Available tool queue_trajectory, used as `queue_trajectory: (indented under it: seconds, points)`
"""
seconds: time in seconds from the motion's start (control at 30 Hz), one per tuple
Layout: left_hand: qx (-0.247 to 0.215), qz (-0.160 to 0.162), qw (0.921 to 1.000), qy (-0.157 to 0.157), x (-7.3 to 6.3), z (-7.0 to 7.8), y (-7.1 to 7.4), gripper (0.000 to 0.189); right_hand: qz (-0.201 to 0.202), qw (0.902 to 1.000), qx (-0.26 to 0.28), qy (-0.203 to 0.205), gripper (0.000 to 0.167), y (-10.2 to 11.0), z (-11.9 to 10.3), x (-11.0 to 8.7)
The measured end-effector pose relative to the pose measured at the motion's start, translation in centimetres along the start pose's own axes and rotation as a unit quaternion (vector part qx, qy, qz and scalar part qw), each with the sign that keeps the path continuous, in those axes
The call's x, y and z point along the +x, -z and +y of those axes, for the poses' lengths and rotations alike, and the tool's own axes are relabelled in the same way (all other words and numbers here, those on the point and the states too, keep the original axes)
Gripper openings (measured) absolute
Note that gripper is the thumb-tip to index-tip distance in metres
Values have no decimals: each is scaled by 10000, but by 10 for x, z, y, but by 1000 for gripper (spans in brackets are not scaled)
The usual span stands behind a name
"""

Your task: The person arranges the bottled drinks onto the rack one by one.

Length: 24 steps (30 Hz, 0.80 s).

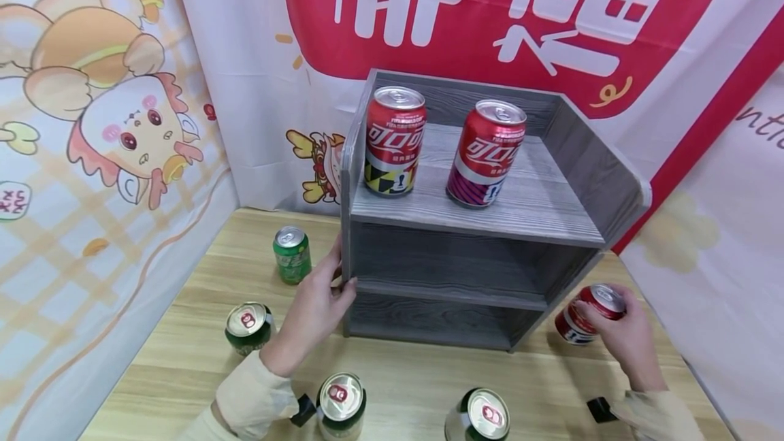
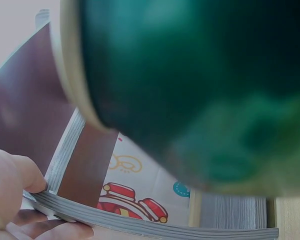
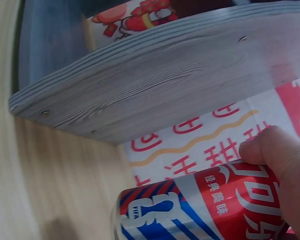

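My left hand (image 1: pixel 321 295) grips the left side panel of a grey wooden shelf (image 1: pixel 456 223), thumb at the front edge; the left wrist view shows fingers (image 2: pixel 65 231) around that edge. To the right of the shelf, my right hand (image 1: pixel 631 335) holds a red cola can (image 1: pixel 576 325) near its top. The same can (image 3: pixel 200 205) appears tilted in the right wrist view, its blue-striped base toward the table. Two red cola cans, one at left (image 1: pixel 395 141) and one beside it (image 1: pixel 486 155), stand upright on the top shelf.
A green can (image 1: pixel 292 257) stands left of the shelf. Dark green cans with pale lids stand nearer, at left (image 1: pixel 248 329), front (image 1: pixel 341 407) and front right (image 1: pixel 478 417). One dark green can (image 2: pixel 180 90) fills much of the left wrist view. Printed cloth (image 1: pixel 263 53) hangs behind.
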<state>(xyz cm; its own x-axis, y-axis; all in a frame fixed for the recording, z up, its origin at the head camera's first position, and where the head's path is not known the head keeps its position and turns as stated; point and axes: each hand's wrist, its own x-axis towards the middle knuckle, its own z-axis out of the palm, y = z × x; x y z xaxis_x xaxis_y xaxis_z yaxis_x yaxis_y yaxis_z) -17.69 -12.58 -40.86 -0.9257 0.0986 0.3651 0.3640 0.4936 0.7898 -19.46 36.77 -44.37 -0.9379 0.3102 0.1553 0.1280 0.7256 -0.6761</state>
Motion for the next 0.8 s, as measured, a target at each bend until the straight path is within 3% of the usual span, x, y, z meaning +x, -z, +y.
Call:
queue_trajectory:
  seconds: [0.2,0.6,0.8]
  points:
    - [-57,10,10000,0,0,0,0,78,-61,9994,-64,333,66,14,-8,-2]
    - [-8,-24,10000,28,2,-1,-2,78,-191,9977,-322,559,65,37,-22,-11]
    - [27,5,10000,4,2,-2,-2,79,-165,9940,-372,1019,59,50,-32,-15]
